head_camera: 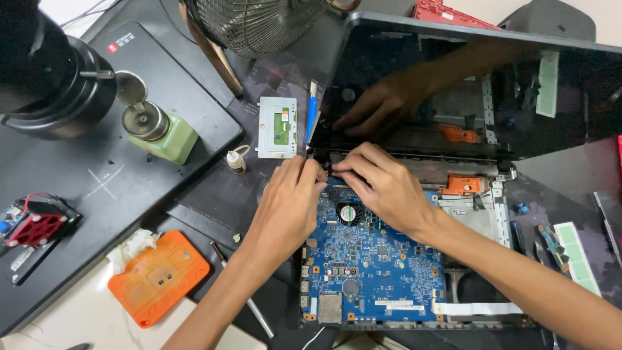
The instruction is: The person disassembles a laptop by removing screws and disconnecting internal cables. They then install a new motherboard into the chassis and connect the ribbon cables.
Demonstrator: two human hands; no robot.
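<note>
An opened laptop base lies in front of me with its blue motherboard (pixel 372 266) bare and a small round fan (pixel 348 213) near the board's top. My left hand (pixel 288 201) and my right hand (pixel 382 181) meet at the board's top left corner, beside the hinge. Both pinch a small dark part there; the fingers hide what it is. The glossy black screen (pixel 570 110) stands tilted behind and mirrors my hands. An orange part (pixel 464 185) sits in the chassis to the right.
A white touchpad module (pixel 276 126) and a blue-handled brush (pixel 312 110) lie left of the hinge. Further left stand a green pump bottle (pixel 165 133), a tiny dropper bottle (pixel 236 160), an orange pad (pixel 155 275) and a closed black laptop (pixel 97 175). A metal tool (pixel 249 304) lies below.
</note>
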